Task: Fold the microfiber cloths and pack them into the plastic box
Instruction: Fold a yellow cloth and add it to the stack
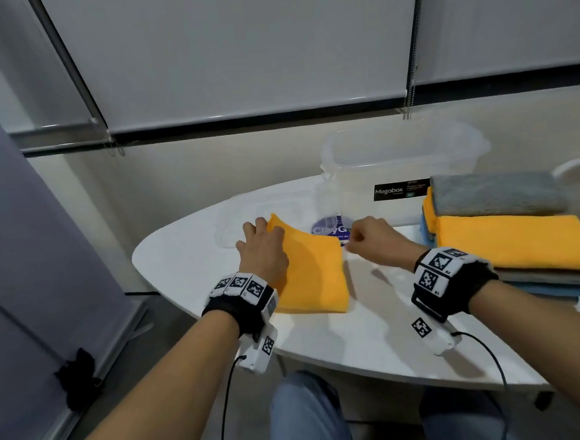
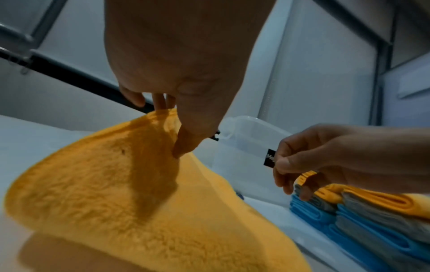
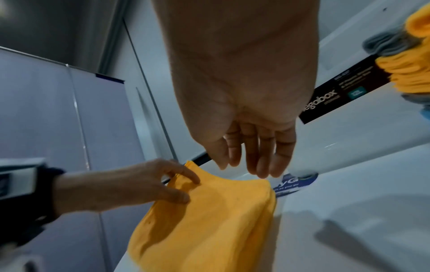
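A folded orange cloth (image 1: 313,276) (image 2: 116,193) (image 3: 209,220) lies on the white table (image 1: 358,335) in front of me. My left hand (image 1: 262,235) (image 2: 170,128) (image 3: 188,187) pinches its far left corner, thumb on top, and that corner stands slightly raised. Just above the far right corner hovers my right hand (image 1: 355,239) (image 3: 251,169) (image 2: 284,176), fingers loosely bent and holding nothing. Behind the cloth stands the clear plastic box (image 1: 398,164) (image 2: 244,136) with a black Megabox label (image 3: 337,97); it looks empty.
A stack of folded orange, grey and blue cloths (image 1: 509,238) (image 2: 372,220) (image 3: 409,64) sits at the right of the table. A clear lid (image 1: 247,219) lies flat left of the box, beside a round purple sticker (image 1: 330,229). The wall runs close behind.
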`<move>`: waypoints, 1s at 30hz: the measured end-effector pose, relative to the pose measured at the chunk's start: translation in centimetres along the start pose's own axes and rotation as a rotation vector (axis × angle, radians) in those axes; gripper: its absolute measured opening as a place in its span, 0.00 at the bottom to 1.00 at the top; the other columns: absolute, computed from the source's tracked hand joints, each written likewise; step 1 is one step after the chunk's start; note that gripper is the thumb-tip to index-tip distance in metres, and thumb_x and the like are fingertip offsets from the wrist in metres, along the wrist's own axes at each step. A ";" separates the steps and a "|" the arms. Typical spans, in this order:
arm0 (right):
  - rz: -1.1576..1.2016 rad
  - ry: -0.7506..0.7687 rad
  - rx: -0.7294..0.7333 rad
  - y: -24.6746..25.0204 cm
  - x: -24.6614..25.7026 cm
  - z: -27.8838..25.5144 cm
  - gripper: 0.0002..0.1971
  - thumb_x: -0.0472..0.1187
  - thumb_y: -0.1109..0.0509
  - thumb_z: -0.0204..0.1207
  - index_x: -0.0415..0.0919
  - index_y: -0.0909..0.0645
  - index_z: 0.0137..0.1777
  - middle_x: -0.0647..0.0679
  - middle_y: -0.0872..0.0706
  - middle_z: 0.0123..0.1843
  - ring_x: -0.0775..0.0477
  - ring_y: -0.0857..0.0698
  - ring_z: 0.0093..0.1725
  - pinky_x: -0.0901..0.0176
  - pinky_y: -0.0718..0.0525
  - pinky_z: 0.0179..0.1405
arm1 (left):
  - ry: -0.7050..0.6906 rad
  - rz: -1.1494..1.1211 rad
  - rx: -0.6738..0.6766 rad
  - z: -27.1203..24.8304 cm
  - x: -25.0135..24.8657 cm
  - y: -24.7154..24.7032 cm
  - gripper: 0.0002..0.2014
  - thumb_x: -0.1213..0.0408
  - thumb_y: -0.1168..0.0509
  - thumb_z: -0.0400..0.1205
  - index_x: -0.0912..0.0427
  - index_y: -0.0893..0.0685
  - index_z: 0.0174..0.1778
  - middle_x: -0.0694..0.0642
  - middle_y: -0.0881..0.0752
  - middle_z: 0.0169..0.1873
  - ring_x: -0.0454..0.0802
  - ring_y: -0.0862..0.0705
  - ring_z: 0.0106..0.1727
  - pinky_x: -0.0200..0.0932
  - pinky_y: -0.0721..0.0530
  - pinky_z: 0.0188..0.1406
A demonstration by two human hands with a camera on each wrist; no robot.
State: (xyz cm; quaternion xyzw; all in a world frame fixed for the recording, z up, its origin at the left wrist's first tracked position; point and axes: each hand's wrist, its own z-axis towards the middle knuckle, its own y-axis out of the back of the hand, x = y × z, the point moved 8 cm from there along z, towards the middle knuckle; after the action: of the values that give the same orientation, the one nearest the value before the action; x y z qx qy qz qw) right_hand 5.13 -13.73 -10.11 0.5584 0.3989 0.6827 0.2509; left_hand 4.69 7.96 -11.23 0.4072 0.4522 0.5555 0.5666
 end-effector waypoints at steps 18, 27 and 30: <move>-0.271 0.189 0.414 -10.7 1.1 -3.1 0.26 0.46 0.31 0.82 0.44 0.25 0.79 0.45 0.23 0.76 0.40 0.25 0.75 0.51 0.27 0.71 | 0.326 -0.088 0.232 -2.1 9.3 -6.2 0.40 0.23 0.33 0.68 0.31 0.28 0.76 0.53 0.33 0.75 0.61 0.37 0.75 0.63 0.31 0.66; -0.287 0.229 0.275 -9.8 4.6 -1.7 0.32 0.60 0.22 0.71 0.46 0.22 0.71 0.45 0.20 0.64 0.45 0.23 0.62 0.52 0.20 0.56 | -0.164 -0.380 0.161 -3.1 4.4 -3.2 0.09 0.62 0.30 0.81 0.54 0.11 0.56 0.54 0.20 0.61 0.54 0.22 0.64 0.44 0.24 0.63; -0.304 0.276 0.328 -11.5 5.7 -2.1 0.31 0.57 0.23 0.72 0.46 0.23 0.72 0.47 0.20 0.65 0.45 0.24 0.66 0.52 0.21 0.60 | -0.246 -0.452 0.364 -4.5 3.3 -4.0 0.15 0.54 0.29 0.82 0.56 0.12 0.61 0.53 0.19 0.65 0.51 0.20 0.65 0.46 0.24 0.69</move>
State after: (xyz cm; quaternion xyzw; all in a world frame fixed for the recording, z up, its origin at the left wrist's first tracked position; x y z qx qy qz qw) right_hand 0.48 -3.42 -16.55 0.4268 0.6141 0.6331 0.1997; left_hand 1.30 10.84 -16.47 0.4553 0.5515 0.2721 0.6438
